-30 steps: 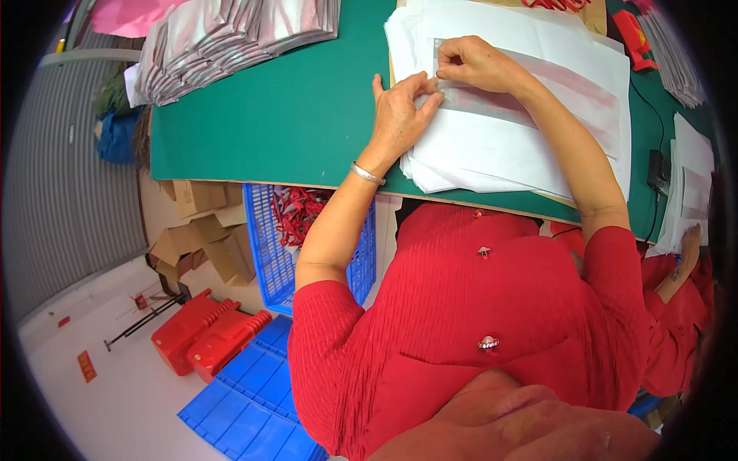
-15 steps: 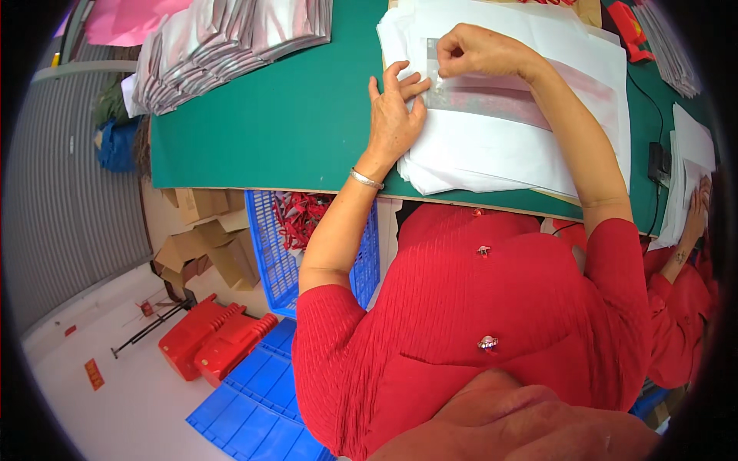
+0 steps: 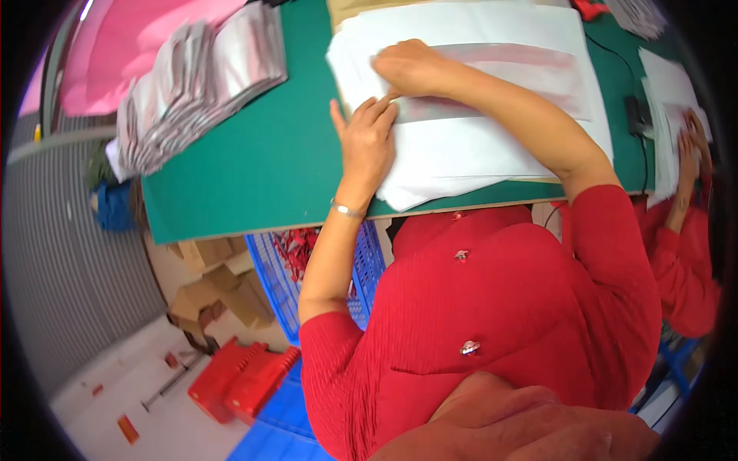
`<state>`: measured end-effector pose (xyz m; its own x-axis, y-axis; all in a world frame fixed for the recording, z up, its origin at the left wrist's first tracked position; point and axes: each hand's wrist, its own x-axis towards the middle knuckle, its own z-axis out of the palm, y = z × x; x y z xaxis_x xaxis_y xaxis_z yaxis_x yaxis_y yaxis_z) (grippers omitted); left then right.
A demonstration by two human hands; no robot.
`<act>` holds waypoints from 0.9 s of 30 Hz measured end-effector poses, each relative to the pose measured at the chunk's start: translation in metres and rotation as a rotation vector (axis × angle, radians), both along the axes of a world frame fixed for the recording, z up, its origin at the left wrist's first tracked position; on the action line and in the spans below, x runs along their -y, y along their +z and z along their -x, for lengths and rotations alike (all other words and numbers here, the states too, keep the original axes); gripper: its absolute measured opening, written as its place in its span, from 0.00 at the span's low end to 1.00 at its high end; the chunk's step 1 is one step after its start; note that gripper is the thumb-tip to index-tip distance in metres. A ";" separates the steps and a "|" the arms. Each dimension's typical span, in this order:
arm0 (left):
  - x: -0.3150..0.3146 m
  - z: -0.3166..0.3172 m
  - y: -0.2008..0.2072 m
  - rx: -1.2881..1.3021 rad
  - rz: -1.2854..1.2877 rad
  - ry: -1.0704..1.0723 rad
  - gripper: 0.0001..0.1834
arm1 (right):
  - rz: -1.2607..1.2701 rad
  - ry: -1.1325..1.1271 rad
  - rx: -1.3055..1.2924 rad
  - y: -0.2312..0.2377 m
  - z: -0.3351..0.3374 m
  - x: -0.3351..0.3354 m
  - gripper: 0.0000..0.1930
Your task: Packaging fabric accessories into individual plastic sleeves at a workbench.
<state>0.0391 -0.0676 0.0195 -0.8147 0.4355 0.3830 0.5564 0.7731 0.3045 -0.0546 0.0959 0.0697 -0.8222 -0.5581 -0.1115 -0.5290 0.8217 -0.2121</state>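
On the green table [image 3: 231, 180] a stack of white sheets [image 3: 461, 154] lies in front of me. A flat, see-through strip with pinkish and grey patches [image 3: 530, 58] lies across its top. At the strip's left end is my right hand [image 3: 415, 67], closed in a fist with the fingertips tucked under; anything in them is hidden. My left hand [image 3: 367, 142] lies palm down at the stack's left edge, fingers stretched and the little finger apart. Its index finger comes close to my right hand, and I cannot tell whether they touch.
Piled silvery-pink packets [image 3: 207, 84] stand at the far left beside pink sheeting [image 3: 131, 54]. A black adapter with a cable [image 3: 636, 115] lies to the right. Beyond it a co-worker's hands [image 3: 688, 150] rest on white sheets. Below the table is a blue crate [image 3: 273, 288] of red pieces.
My right hand has gone from a pinch above the strip to a fist further left. My left hand has moved slightly left and down. The whole view has shifted and tilted.
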 end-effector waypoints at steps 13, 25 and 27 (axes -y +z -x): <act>-0.005 0.025 0.028 0.052 0.212 -0.205 0.09 | 0.778 -0.653 0.006 0.014 -0.052 -0.123 0.10; -0.034 0.046 0.066 0.119 0.431 -0.203 0.05 | 2.131 -0.915 0.922 -0.042 -0.214 -0.187 0.15; -0.020 0.041 0.061 0.073 0.358 -0.218 0.05 | 1.664 -0.952 0.560 -0.026 -0.207 -0.170 0.15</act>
<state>-0.0019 -0.0475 0.0800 -0.7082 0.6955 0.1212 0.7054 0.7040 0.0826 0.1521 0.2655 0.0434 -0.9274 0.1485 -0.3433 0.2627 -0.3948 -0.8804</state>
